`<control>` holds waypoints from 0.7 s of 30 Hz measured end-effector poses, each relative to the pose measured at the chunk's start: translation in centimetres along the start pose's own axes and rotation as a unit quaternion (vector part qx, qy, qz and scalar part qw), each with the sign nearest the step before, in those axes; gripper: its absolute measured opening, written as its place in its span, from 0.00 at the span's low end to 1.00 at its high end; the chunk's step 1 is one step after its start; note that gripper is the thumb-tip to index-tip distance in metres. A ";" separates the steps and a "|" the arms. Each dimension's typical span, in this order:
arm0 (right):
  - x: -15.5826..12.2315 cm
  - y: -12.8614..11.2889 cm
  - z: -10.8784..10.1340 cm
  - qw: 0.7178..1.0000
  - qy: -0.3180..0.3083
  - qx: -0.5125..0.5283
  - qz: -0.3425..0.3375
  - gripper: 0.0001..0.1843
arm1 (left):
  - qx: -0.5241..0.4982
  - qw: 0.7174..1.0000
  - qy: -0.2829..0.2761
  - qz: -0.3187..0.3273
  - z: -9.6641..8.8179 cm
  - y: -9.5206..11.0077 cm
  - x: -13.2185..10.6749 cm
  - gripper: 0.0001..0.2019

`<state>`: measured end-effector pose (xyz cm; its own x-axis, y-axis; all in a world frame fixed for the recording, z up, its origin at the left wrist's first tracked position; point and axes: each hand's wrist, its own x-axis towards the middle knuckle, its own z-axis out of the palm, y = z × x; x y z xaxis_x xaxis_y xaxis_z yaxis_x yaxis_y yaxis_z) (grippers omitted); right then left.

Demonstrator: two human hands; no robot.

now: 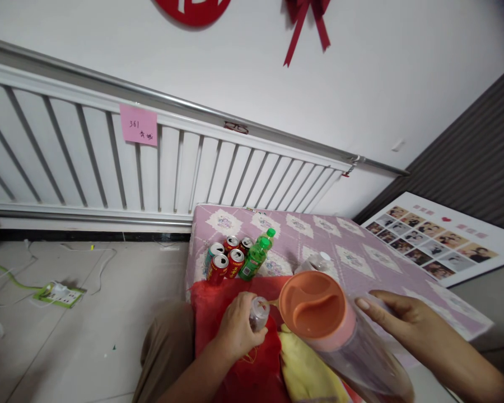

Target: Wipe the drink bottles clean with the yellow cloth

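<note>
My left hand (237,327) is wrapped round a transparent plastic bottle (259,314), whose open mouth faces up. On the other side, my right hand (411,322) grips a large see-through pitcher (361,364) with an orange lid (313,308). The pitcher is tilted to the left, its spout close to the bottle's mouth; whether liquid is running cannot be made out. Beneath both lies a red cloth (218,296), with a yellow cloth (308,366) under the pitcher.
Several drink cans (217,268) and two green bottles (254,258) stand behind the red cloth. Another transparent bottle (315,261) lies behind the pitcher on the patterned tablecloth (327,226). A radiator (180,168) runs along the wall. A photo board (441,240) leans at right.
</note>
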<state>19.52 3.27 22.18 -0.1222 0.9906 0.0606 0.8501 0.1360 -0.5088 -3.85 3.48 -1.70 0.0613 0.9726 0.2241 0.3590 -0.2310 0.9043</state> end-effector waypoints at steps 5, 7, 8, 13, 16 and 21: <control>0.0 -0.2 0.0 1.000 0.000 -0.002 0.000 0.30 | 0.001 1.000 -0.003 -0.002 -0.1 0.0 -0.1 0.32; 0.0 -0.2 0.1 1.000 0.002 0.001 0.001 0.30 | 0.001 1.000 -0.004 -0.002 -0.1 0.0 0.0 0.31; 0.0 -0.2 0.1 1.000 0.002 0.002 0.001 0.29 | 0.001 1.000 -0.004 -0.003 -0.1 0.1 0.0 0.31; 0.1 0.0 0.2 1.000 -0.006 0.008 0.003 0.28 | 0.003 1.000 -0.006 -0.004 -0.1 0.1 0.1 0.31; 0.1 0.0 0.2 1.000 -0.003 0.001 0.004 0.30 | 0.002 1.000 -0.004 -0.004 -0.2 0.2 0.0 0.32; 0.2 -0.2 0.4 1.000 -0.004 -0.005 0.004 0.30 | 0.003 1.000 -0.004 -0.002 -0.2 0.1 0.0 0.31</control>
<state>19.17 3.41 21.97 -0.1192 0.9916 0.0497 0.8563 0.1280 -0.5004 -4.01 3.42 -1.53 0.0677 0.9736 0.2180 0.3641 -0.2275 0.9032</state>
